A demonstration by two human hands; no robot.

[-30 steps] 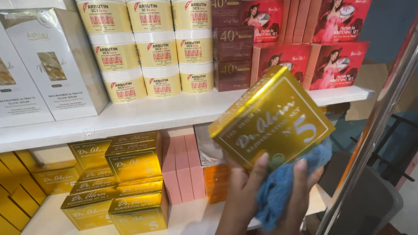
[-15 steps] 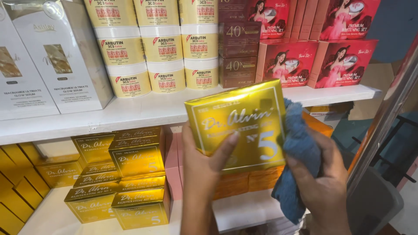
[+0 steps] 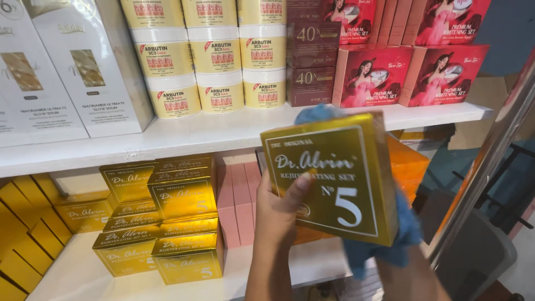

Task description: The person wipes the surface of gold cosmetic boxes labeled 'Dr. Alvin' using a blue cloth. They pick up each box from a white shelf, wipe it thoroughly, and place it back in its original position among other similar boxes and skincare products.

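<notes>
Left hand (image 3: 277, 214) clasps glossy gold box (image 3: 334, 178), thumb across its face; right hand hidden behind, grip unclear; crumpled blue cloth (image 3: 390, 245).

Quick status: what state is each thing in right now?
Gold box: closed, tilted, held off the shelf.
Left hand: grip on the box's left edge.
Blue cloth: bunched behind the box.
Right hand: hidden behind box and cloth.
Gold stack: closed, shelved.
Jars: lidded, stacked.

The held box (image 3: 334, 178) is before the upper shelf (image 3: 184, 136). Jars (image 3: 214, 61) stand on that shelf, up-left of the box; stacked boxes (image 3: 167, 217) sit below-left; a cloth (image 3: 390, 245) lies behind it.
</notes>
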